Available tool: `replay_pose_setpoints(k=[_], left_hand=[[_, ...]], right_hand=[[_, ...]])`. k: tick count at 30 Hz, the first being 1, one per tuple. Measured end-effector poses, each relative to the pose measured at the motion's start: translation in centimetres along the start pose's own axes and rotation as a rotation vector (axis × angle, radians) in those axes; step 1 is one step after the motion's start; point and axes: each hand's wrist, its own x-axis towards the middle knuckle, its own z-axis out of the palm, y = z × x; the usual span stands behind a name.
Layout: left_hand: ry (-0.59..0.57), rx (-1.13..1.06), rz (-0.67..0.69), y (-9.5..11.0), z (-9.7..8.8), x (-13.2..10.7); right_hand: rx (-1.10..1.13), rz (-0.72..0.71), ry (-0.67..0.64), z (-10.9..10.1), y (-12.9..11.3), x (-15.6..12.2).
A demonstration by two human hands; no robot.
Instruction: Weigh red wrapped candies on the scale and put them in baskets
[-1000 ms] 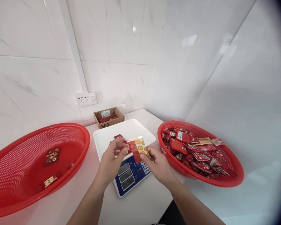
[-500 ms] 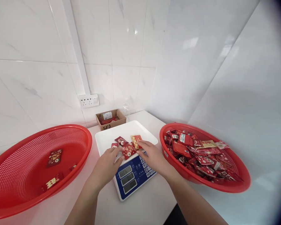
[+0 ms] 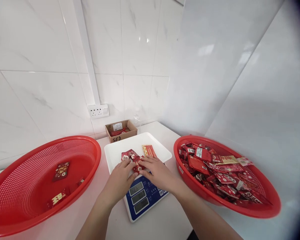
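Note:
A blue electronic scale [image 3: 145, 196] with a white weighing tray [image 3: 115, 151] stands in front of me. Several small red packets [image 3: 130, 155] and one gold-and-red packet [image 3: 149, 150] lie on the tray. My left hand [image 3: 120, 181] and my right hand [image 3: 156, 171] rest on the packets at the tray's near edge, fingers stretched flat over them and meeting at a red flowered packet [image 3: 137, 165]. Neither hand lifts anything.
A large red basket [image 3: 90, 146] at the left holds a few red packets. A second red basket [image 3: 272, 210] at the right is heaped with several red packets. A small open cardboard box [image 3: 120, 130] stands by the tiled wall, below a socket strip [image 3: 98, 111].
A second ago both hands held packets above the scale. They have set them down on the tray and now lie flat on them, drawn together at the tray's front.

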Motion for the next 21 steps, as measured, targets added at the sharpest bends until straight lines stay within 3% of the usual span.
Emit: replay_pose_setpoints(k=[7,14,21], left_hand=[[0.059,0.022,-0.017,-0.4,0.0,0.1],[0.102,0.028,-0.082,-1.0,-0.5,0.2],[0.055,0.040,-0.101,-0.8,-0.8,-0.1]], right_hand=[[-0.015,0.034,-0.017,0.1,0.0,1.0],[-0.013,-0.050,-0.096,0.1,-1.1,2.4],[-0.040,0.082,-0.075,-0.4,-0.5,3.1]])
